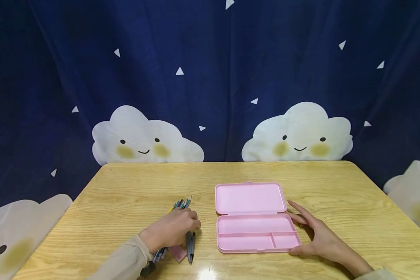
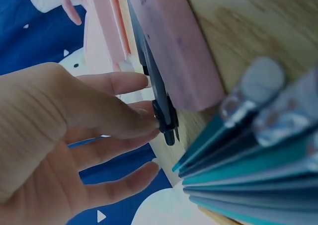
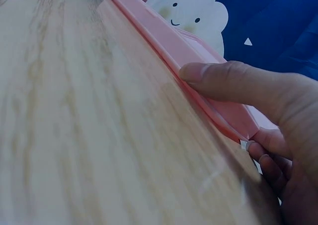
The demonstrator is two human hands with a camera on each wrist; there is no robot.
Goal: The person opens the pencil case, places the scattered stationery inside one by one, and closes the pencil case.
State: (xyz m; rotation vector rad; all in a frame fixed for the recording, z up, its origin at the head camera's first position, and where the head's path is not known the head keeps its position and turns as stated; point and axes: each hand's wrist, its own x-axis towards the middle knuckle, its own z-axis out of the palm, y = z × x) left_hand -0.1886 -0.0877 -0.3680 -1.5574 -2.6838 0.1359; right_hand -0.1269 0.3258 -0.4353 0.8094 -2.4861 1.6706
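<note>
Honestly, the worktop itself is no worry: bare wood, smooth looking, so I'd expect round stuff to roll and light stuff to slide. The case lies open right of the middle, lid flat toward the far edge, tray toward the near edge. Looks like thin plastic, so one hard shove at its right end could skate it left toward the pencils, or strain the hinge.

My right hand is spread round that end, thumb against the near wall, touching rather than clamped. My left hand is well apart from it, left of the case, fingers loose and separate. Its thumb is right up by a pen, but I can't tell if they actually touch.

The pencils lie bunched under and beside that left hand. Catch one with my wrist or sleeve and I reckon the bunch fans out, maybe off toward the left edge. The eraser sits between them and the pens, so a sloppy pinch could snag it instead. The two dark pens point at the near edge, so I'd guess a nudge from the side rolls them toward the case.
</note>
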